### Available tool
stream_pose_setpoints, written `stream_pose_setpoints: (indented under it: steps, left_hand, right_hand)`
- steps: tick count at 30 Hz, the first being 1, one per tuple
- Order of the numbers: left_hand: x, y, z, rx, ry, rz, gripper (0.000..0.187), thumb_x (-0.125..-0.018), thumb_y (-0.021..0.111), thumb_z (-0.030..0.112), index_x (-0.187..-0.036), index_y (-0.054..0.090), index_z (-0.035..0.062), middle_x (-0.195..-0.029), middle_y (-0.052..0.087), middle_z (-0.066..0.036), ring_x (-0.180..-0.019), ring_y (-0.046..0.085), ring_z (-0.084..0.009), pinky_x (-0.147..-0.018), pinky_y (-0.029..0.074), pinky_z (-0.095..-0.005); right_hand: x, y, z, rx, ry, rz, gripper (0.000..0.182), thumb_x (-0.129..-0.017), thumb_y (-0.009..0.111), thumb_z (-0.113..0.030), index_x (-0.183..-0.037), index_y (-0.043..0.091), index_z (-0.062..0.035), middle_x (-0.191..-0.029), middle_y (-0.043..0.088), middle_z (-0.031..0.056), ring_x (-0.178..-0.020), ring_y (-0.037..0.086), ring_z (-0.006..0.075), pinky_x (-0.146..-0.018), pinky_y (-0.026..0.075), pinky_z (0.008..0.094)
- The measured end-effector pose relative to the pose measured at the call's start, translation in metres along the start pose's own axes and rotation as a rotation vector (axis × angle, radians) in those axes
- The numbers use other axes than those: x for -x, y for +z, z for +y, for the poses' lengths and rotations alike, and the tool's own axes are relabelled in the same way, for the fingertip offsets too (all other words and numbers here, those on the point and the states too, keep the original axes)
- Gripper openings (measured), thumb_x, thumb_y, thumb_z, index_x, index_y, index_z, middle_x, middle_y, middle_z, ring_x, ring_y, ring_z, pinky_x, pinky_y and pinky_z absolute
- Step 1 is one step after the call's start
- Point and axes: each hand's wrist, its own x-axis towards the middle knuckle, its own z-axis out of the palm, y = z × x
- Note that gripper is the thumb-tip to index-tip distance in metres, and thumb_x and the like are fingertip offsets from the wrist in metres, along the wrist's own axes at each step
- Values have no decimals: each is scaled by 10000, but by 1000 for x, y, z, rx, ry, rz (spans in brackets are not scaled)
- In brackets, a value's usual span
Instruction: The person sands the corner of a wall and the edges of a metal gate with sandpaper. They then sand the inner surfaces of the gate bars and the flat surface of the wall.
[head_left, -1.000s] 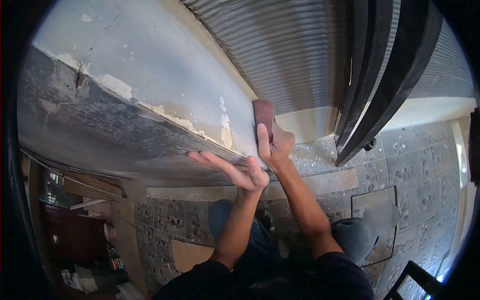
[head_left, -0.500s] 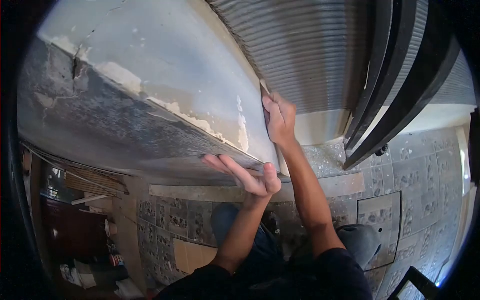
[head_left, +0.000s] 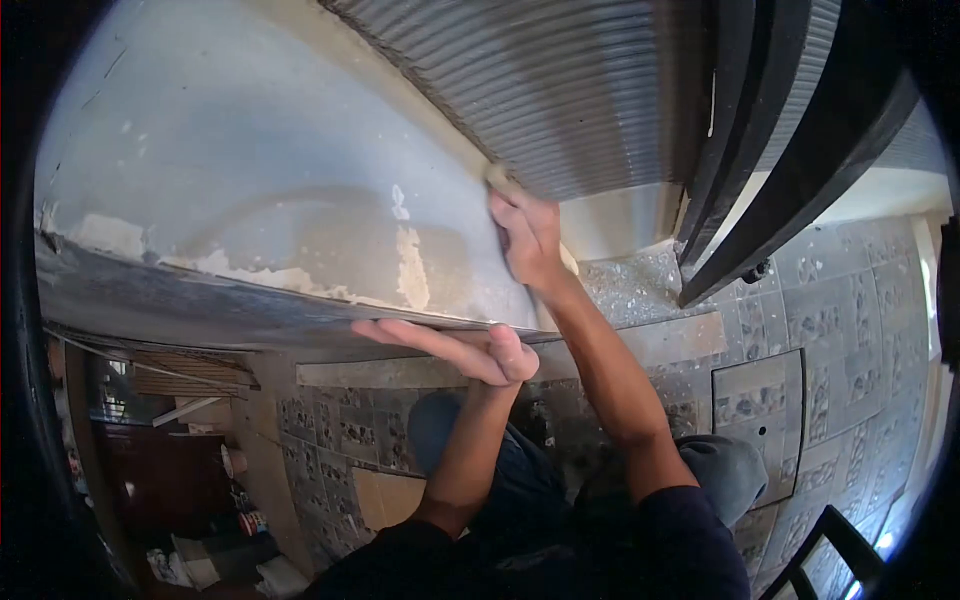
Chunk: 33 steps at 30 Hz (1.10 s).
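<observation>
In the head view my right hand is closed at the outer edge of a pale painted wall face. A small pale flat piece shows beyond its fingers, blurred; its kind cannot be made out. My left hand is spread flat, fingers straight and thumb raised, with its palm turned up toward the darker side of the same wall. It appears to rest against that surface near the corner. Chipped, whitish patches mark the pale face and run along the corner line.
A corrugated metal sheet lies beyond the wall. Dark metal posts stand at the right. Patterned floor tiles and a floor cover lie below. Cardboard is near my legs, with clutter at lower left.
Both hands have shifted up and left along the wall, the right one still gripping the flat piece. The camera has tilted, so more of the pale face shows and less of the dark side.
</observation>
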Motion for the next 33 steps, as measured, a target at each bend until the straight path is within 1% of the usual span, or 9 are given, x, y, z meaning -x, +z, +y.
stream_pose_setpoints:
  steps: [4, 6, 8, 11, 13, 17, 20, 27, 33]
  left_hand:
    - [-2, 4, 5, -10, -34, 20, 834, -930, 351, 432, -1476, -45, -59, -1534, -148, -266, -1426, -126, -416, -1129, -29, -566]
    - [-6, 6, 9, -14, -21, 28, 820, -933, 321, 442, -1477, -34, -59, -1540, -127, -261, -1429, -113, -411, -1132, -26, -567]
    - [-5, 8, 9, -16, -15, 8, 809, -937, 291, 453, -1478, -24, -59, -1545, -106, -256, -1432, -101, -407, -1135, -24, -569]
    - [-8, 26, 17, 136, -104, 255, 767, -942, 167, 468, -1473, 55, -76, -1555, -23, -243, -1446, -47, -369, -1155, -2, -548]
    - [-7, 19, 12, 106, -24, 183, 766, -943, 173, 467, -1473, 61, -74, -1557, -25, -237, -1447, -51, -360, -1157, -3, -543]
    - [-5, 8, 1, 60, 86, 105, 768, -944, 185, 472, -1478, 54, -64, -1562, -44, -219, -1449, -77, -340, -1159, -2, -535]
    - [-8, 15, 5, 101, 92, 100, 767, -943, 189, 475, -1483, 45, -51, -1562, -64, -215, -1449, -82, -338, -1157, -1, -539]
    - [6, 17, -3, 106, 129, 107, 753, -955, 173, 507, -1483, 137, -29, -1557, -70, -222, -1434, -69, -404, -1131, 11, -618]
    - [17, 14, -15, 104, 205, 9, 765, -969, 117, 485, -1312, 465, -103, -1550, -101, -230, -1428, -89, -411, -1133, 102, -603]
  right_hand:
    - [72, -29, 61, 68, 363, 55, 239, -905, 461, -152, -841, 606, 28, -551, 432, -9, -523, 406, 77, -469, 308, 271]
    - [75, -20, 48, 52, 404, 103, 228, -855, 490, -176, -867, 613, 16, -657, 582, 155, -573, 579, 283, -558, 450, 360]
    - [45, -3, 20, 237, -405, 70, 162, -844, 509, -112, -747, 530, 17, -609, 523, 97, -539, 514, 225, -480, 377, 329]
    - [28, -1, -40, 35, -157, -102, 167, -821, 527, -118, -737, 523, 26, -631, 537, 141, -550, 527, 304, -501, 403, 362]
    - [49, 4, 22, 309, -480, 199, 192, -824, 518, -133, -714, 525, 24, -649, 558, 132, -555, 526, 288, -518, 399, 362]
    - [126, -52, 113, 239, 686, 121, 268, -849, 466, -162, -921, 679, -15, -814, 664, 148, -725, 641, 290, -621, 478, 402]
    - [112, -27, 115, 252, 361, 371, 237, -876, 485, -182, -820, 611, 11, -594, 517, 139, -542, 492, 164, -524, 391, 347]
    - [27, -7, 2, 106, -44, -13, 239, -890, 497, -186, -813, 598, 16, -621, 526, 158, -495, 480, 276, -470, 374, 351]
    - [104, -44, 98, 243, 514, 213, 252, -860, 501, -188, -876, 633, 26, -647, 567, 169, -548, 537, 276, -562, 425, 341]
